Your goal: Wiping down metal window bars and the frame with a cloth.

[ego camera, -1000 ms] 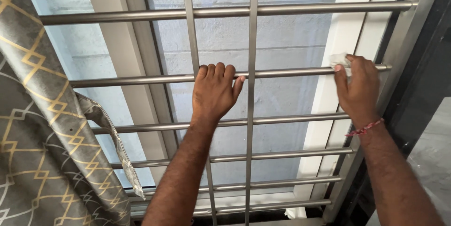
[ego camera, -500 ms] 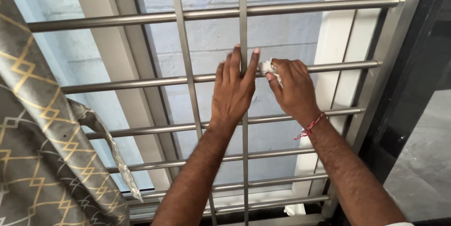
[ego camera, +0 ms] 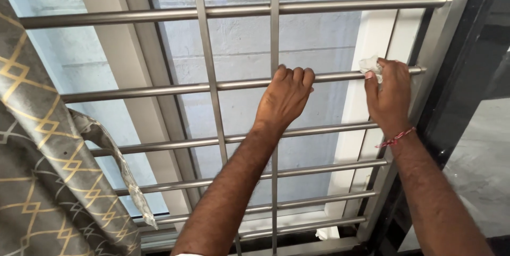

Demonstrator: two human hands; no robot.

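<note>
At the window grille (ego camera: 212,144), the left hand (ego camera: 284,99) gripped the second bar (ego camera: 159,90) for support, while the right hand (ego camera: 390,96) pressed a white cloth (ego camera: 370,65) against that bar's right end.

Horizontal steel grille bar (ego camera: 340,77): round, brushed grey, level, second from top, spanning the window. Small white crumpled cloth (ego camera: 371,65): pressed against the bar near its right end, bunched, mostly covered, one corner showing above.
</note>
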